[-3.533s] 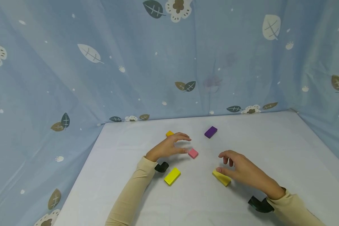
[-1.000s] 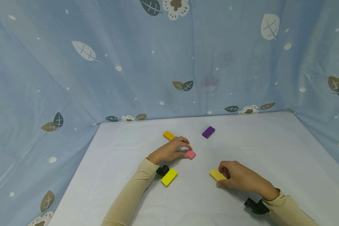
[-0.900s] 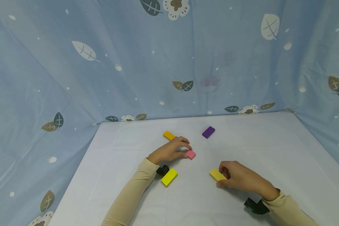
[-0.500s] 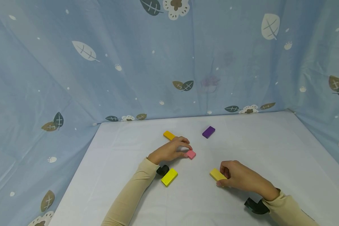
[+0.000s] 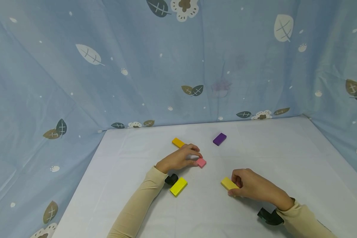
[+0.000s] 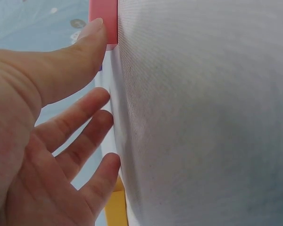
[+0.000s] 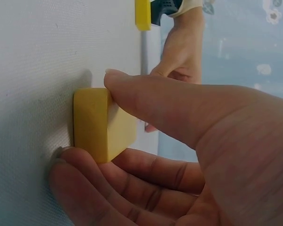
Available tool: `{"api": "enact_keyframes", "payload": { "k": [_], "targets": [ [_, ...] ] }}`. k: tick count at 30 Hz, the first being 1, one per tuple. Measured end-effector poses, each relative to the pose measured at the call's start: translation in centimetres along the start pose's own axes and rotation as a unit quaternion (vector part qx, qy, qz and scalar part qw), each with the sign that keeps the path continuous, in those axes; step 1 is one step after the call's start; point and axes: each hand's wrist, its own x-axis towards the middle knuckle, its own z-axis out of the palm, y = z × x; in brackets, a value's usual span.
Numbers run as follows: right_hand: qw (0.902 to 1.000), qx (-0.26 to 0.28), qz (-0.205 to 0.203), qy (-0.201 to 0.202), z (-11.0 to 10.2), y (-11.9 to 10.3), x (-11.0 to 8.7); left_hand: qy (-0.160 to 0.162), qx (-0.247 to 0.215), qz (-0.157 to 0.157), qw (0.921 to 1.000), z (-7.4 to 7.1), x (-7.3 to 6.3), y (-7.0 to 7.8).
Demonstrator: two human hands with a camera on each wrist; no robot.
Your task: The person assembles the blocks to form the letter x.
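My left hand [image 5: 176,159] pinches a small pink block [image 5: 201,162] lying on the white cloth, with the thumb at its near side and the index fingertip at its far side. In the left wrist view the thumb presses on the pink block [image 6: 108,26]; the index finger is hidden, and the other fingers spread loosely off it. My right hand [image 5: 253,185] grips a pale yellow block [image 5: 227,183]. Seen from the right wrist, the thumb lies on one side of that yellow block [image 7: 90,125] and curled fingers on the other, close to the cloth.
A bright yellow block [image 5: 178,186] lies beside the left wrist's black camera [image 5: 171,179]. An orange block [image 5: 177,142], partly covered by the left hand, and a purple block [image 5: 219,139] lie farther back. A blue patterned curtain [image 5: 154,72] rises behind the white table [image 5: 273,152].
Since the oldest frame, the left fingers have come down onto the pink block and the right hand has lowered and closed around the pale yellow block. Over the last second both hands stay still.
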Motion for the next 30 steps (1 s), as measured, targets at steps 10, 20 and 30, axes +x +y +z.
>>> {"api": "enact_keyframes", "payload": {
  "k": [10, 20, 30],
  "targets": [
    [0.9999, -0.004, -0.010, 0.004, -0.14, 0.01, 0.00, 0.000, 0.005, 0.006, 1.0000, 0.00, 0.07, 0.06],
    [0.9999, 0.000, -0.007, 0.007, -0.14, 0.04, 0.06, 0.002, 0.011, 0.011, 0.9999, 0.09, 0.08, -0.23],
    [0.9998, 0.019, 0.000, 0.008, 0.17, 0.29, 0.25, 0.000, 0.007, 0.010, 0.9999, 0.05, 0.04, -0.29]
  ]
}}
